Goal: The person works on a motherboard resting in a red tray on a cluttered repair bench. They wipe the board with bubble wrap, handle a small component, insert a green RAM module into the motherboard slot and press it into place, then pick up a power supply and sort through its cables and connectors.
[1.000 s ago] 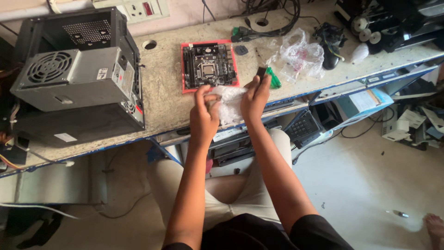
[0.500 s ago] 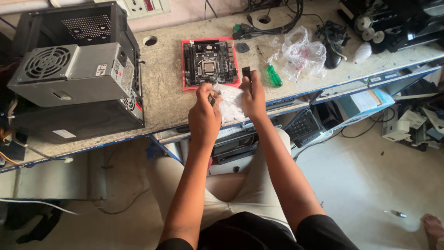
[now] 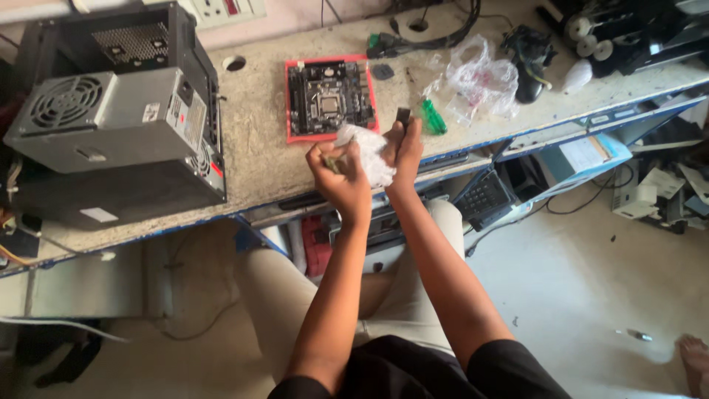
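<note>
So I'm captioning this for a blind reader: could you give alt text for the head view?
Seen from above, a seated person's left hand and right hand hold a white cloth at a workbench edge; the right hand also grips a small dark part. Behind lie a motherboard, green screwdriver and computer case.

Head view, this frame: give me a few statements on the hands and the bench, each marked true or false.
1. The right hand holds a small dark part above the bench edge. True.
2. The left hand grips the green-handled screwdriver. False: the screwdriver lies on the workbench, untouched.
3. A crumpled white cloth sits between the two hands. True.
4. The motherboard is fitted inside the computer case. False: it lies flat on the bench on a red sheet, apart from the case.
5. The clear plastic bag lies right of the motherboard. True.
</note>
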`<state>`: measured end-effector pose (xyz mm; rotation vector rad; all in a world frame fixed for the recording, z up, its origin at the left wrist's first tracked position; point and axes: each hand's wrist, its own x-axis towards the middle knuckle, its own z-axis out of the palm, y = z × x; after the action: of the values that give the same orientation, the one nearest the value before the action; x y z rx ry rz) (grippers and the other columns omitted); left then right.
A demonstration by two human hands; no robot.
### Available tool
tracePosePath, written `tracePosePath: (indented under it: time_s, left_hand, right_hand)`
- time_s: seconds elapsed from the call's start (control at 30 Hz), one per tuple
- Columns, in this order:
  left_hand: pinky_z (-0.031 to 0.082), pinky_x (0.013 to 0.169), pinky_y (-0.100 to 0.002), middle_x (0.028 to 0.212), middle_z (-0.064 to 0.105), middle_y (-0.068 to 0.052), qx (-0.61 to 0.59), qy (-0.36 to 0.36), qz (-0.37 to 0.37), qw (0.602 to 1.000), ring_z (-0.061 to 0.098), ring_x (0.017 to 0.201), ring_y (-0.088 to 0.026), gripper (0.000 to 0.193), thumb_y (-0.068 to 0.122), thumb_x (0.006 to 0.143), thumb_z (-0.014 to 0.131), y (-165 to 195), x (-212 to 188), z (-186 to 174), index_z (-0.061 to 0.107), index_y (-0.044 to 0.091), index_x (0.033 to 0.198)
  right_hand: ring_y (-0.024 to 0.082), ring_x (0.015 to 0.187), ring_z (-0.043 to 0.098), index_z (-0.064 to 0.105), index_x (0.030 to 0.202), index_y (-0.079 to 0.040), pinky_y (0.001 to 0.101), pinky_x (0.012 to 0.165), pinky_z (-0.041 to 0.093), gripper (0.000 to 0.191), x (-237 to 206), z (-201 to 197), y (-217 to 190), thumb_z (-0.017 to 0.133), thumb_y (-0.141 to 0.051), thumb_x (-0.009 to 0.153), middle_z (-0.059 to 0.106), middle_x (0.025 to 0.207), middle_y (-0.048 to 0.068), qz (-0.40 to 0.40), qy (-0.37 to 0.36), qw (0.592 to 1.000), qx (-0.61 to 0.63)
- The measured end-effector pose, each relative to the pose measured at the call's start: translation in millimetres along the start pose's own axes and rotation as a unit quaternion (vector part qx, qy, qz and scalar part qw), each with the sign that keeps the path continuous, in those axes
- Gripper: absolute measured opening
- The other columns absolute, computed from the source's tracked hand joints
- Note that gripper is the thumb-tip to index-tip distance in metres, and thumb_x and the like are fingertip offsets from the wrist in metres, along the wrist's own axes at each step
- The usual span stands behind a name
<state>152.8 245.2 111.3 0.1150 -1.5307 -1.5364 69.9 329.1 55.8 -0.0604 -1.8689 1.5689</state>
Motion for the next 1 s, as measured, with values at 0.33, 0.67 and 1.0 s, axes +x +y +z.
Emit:
tracePosePath:
  time_s: [0.33,0.67,1.0]
  left_hand:
    - [0.054,0.077,-0.031,0.086,0.068,-0.001,0.095,-0.216,0.045,0.971,0.07,0.083,-0.014,0.039,0.003,0.084,0.076,1.9,52.9,-48.8,0.051,0.01,0.114]
    - [0.049,0.078,-0.024,0.1,0.059,0.0,-0.161,-0.191,-0.102,0.963,0.057,0.086,-0.009,0.042,-0.004,0.095,0.077,-19.0,105.2,-101.6,0.051,0.012,0.124]
    - [0.03,0.043,-0.024,0.092,0.057,-0.001,-0.376,-0.158,-0.313,0.858,0.041,0.052,-0.006,0.041,-0.009,0.088,0.07,-47.7,108.5,-99.4,0.051,0.015,0.116]
  right_hand:
    - [0.045,0.066,0.063,0.053,0.114,-0.006,0.0517,0.056,0.042,0.011,-7.4,-12.7,-25.7,0.051,-0.015,0.106,0.064,0.07,0.022,-0.157,-0.116,0.974,-0.11]
    - [0.02,0.068,0.057,0.054,0.11,-0.003,0.0364,0.062,0.044,0.017,2.6,-19.4,-20.3,0.052,-0.02,0.113,0.061,0.079,0.008,-0.096,-0.136,0.985,0.051]
    - [0.009,0.082,0.048,0.066,0.112,-0.005,0.025,0.074,0.041,0.016,75.9,-72.8,31.6,0.062,-0.019,0.107,0.052,0.088,-0.002,-0.009,-0.09,0.995,0.048]
